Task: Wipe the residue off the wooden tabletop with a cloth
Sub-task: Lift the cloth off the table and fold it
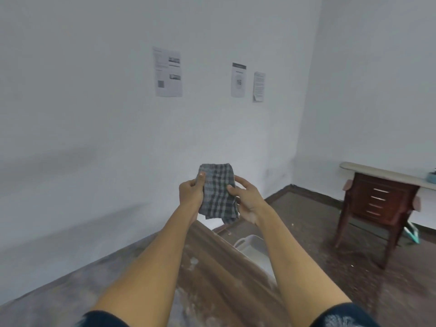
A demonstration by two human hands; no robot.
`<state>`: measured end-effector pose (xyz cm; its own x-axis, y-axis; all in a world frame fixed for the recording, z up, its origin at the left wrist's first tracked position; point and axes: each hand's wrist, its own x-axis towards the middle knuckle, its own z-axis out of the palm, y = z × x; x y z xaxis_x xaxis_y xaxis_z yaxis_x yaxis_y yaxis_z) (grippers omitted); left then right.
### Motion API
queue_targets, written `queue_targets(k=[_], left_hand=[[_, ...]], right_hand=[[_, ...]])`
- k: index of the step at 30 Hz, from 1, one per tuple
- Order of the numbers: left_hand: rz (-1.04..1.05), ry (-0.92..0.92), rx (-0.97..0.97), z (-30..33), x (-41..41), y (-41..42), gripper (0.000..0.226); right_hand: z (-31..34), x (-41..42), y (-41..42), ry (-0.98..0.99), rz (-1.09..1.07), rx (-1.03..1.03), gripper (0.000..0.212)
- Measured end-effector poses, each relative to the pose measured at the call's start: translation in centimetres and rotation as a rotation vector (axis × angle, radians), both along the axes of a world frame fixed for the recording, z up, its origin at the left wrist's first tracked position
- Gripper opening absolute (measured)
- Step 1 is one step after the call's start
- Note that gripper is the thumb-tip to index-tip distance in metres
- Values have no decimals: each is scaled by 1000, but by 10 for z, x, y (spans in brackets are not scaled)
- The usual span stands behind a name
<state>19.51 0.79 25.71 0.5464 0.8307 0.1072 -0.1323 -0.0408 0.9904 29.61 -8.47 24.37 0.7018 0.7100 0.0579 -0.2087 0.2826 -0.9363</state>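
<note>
Both forearms reach out over the wooden tabletop (212, 267), whose pale dusty residue (194, 261) looks unwiped. Left hand (191, 193) and right hand (245, 197) pinch a folded checked cloth (218, 192) raised well above it; wiping seems not yet begun.

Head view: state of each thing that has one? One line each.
checkered cloth: folded, held up in the air between both hands, off the table
left hand: grip shut on the cloth's left edge
right hand: grip shut on the cloth's right edge
wooden tabletop: pale residue on it, not yet wiped
white tub: beside the table, contents unclear
chair: upright, unoccupied
</note>
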Motion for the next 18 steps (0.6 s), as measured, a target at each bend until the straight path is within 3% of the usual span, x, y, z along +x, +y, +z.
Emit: queue_targets(k=[10, 18], left_hand=[[-102, 77, -123, -66, 148, -79, 39], [-106, 197, -221, -124, 245, -101, 40]], right_hand=[[-66, 145, -86, 140, -99, -71, 39], [-122, 236, -112, 207, -162, -153, 33]])
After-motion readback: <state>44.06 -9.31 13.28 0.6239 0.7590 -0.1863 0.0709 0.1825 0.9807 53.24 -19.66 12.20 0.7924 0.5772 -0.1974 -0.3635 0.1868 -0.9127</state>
